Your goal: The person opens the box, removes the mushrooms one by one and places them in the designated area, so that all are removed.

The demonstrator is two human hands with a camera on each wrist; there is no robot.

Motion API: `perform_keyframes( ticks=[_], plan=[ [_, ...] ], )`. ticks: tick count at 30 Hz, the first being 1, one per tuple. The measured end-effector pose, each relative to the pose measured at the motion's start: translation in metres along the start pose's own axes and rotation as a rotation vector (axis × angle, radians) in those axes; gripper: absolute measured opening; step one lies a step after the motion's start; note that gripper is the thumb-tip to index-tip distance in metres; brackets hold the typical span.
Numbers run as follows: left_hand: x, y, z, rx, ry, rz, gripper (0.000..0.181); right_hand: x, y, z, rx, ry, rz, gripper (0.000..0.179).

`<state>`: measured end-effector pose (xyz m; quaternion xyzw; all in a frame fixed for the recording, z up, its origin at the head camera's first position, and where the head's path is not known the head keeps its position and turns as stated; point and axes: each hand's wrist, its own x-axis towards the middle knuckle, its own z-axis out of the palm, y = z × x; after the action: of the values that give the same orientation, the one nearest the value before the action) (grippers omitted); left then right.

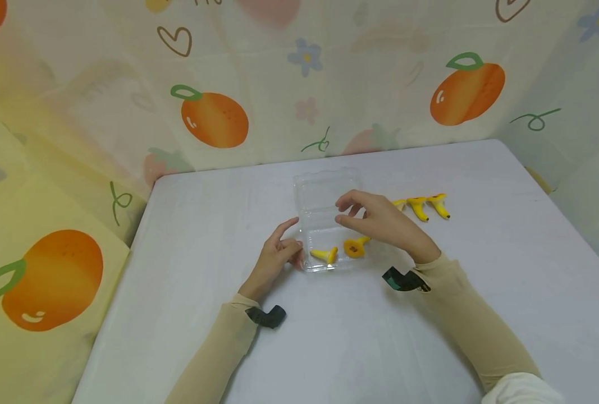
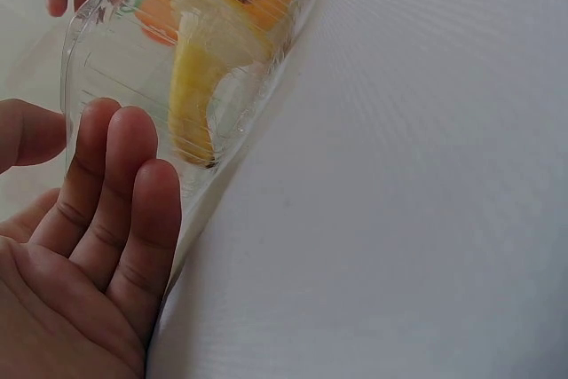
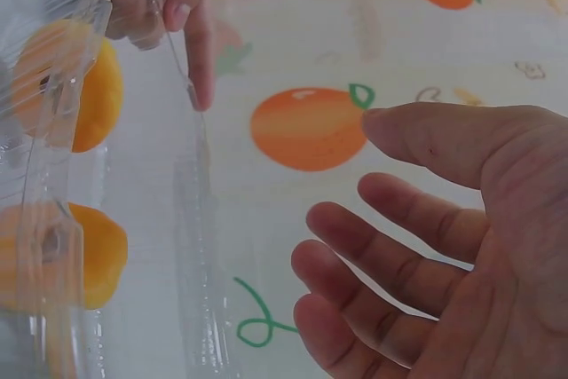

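A clear plastic clamshell box [image 1: 324, 221] lies unfolded on the table. Two yellow trumpet-shaped pieces with banana-like stems are in its near half; one piece [image 1: 326, 255] lies on its side, and the other piece [image 1: 353, 247] turns its round orange face up. My left hand [image 1: 275, 255] is at the box's left side, fingers extended and fingertips right at the clear wall [image 2: 75, 68]. Over the box's right side hovers my right hand [image 1: 375, 217], fingers loosely bent. Nothing shows between its thumb and fingertips [image 3: 324, 219].
Three more yellow pieces [image 1: 419, 207] stand in a row to the right of the box, the nearest partly behind my right hand. The white-covered table [image 1: 203, 224] meets a fruit-print cloth [image 1: 264, 95] at its back edge.
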<state>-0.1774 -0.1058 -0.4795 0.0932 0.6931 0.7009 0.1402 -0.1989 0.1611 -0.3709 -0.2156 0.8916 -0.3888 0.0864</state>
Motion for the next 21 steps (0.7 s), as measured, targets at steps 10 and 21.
perform_keyframes(
  ticks=[10, 21],
  plan=[
    [-0.0025, -0.0019, -0.0002, 0.017, 0.005, 0.001, 0.061, 0.0004, 0.0034, 0.0033, 0.014, -0.02, -0.014, 0.028],
    [0.0, -0.0001, -0.0004, 0.011, -0.014, 0.01, 0.062, 0.0007, 0.0063, 0.0063, -0.013, -0.021, -0.024, 0.028]
  ],
)
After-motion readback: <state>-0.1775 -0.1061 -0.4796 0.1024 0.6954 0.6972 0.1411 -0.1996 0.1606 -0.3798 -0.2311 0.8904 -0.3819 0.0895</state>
